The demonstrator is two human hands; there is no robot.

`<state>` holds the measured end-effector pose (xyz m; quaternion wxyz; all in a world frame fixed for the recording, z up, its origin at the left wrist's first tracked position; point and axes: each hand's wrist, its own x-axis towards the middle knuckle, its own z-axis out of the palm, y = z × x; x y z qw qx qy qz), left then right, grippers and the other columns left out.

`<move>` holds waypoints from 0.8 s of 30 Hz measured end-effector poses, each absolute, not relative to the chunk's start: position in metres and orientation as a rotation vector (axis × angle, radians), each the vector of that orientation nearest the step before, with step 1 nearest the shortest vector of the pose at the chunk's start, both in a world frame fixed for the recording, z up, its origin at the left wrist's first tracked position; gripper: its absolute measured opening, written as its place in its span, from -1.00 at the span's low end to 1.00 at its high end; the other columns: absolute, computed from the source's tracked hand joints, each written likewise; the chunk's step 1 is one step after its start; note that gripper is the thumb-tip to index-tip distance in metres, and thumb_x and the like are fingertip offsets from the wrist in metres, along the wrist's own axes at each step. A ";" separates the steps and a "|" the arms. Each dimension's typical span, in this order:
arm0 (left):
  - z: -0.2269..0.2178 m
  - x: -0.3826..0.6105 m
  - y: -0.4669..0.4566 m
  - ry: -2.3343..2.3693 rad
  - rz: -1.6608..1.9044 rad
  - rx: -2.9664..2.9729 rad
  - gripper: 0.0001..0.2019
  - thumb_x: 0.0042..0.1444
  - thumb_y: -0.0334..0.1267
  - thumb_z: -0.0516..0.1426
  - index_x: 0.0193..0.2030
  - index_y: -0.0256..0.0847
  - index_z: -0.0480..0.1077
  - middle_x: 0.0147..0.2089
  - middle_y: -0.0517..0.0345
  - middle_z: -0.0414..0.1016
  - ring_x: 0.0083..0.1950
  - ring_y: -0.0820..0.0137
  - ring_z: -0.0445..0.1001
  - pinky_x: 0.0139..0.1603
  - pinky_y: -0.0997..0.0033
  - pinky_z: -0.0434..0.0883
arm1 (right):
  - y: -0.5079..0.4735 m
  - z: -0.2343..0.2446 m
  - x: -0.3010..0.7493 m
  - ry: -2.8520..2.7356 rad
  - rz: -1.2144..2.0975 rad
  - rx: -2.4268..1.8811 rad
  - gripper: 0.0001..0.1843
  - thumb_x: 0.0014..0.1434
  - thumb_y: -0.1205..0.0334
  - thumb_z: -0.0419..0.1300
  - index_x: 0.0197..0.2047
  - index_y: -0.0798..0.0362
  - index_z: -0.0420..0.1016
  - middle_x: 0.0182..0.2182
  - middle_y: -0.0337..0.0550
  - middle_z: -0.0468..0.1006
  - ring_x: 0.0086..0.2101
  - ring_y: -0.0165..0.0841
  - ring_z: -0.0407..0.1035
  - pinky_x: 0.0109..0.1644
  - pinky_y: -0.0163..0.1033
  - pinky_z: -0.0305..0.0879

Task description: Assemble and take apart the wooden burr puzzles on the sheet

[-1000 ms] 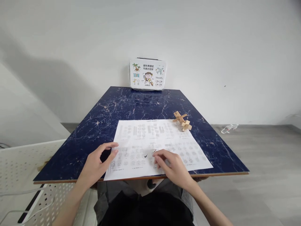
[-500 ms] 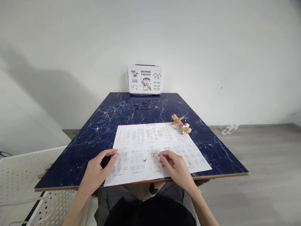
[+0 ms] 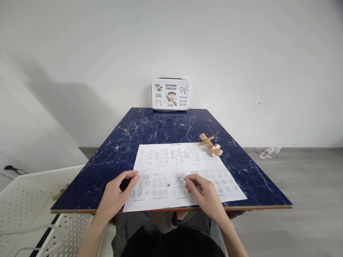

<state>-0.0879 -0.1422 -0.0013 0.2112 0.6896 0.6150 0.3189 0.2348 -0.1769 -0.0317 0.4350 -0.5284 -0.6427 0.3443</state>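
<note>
A large printed sheet of paper (image 3: 160, 160), covered in rows of small grey diagrams, lies flat near the front of the table. At its left edge rests my left hand (image 3: 118, 189), thumb and fingers loosely curved with a gap between them, holding nothing. My right hand (image 3: 205, 191) lies on the right half of the sheet, fingers gently bent and nothing seen in them. Small dark marks show on the paper between the hands. Light wooden puzzle pieces (image 3: 211, 144), some crossed and joined, sit at the sheet's far right corner, away from both hands.
The dark blue marbled table (image 3: 107, 157) reaches back to the wall. A white cartoon-printed case (image 3: 170, 94) stands at its far edge. Left of the table is a white perforated rack (image 3: 24, 200) with cables. A clear plastic item (image 3: 268, 152) lies on the floor at right.
The whole view has shifted slightly, so the table and everything on it appear a little further right and lower. Both hands keep much the same pose on the sheet.
</note>
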 end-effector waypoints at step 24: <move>-0.012 -0.095 -0.139 1.751 0.937 2.043 -0.59 0.33 0.16 0.13 0.01 -0.06 0.61 0.04 0.07 0.71 0.06 0.17 0.68 0.03 0.31 0.60 | -0.174 -0.033 0.229 -1.604 0.848 -1.326 -0.59 0.49 -0.11 0.04 -0.15 -0.01 0.54 -0.38 -0.12 0.59 -0.34 -0.22 0.52 -0.22 -0.20 0.36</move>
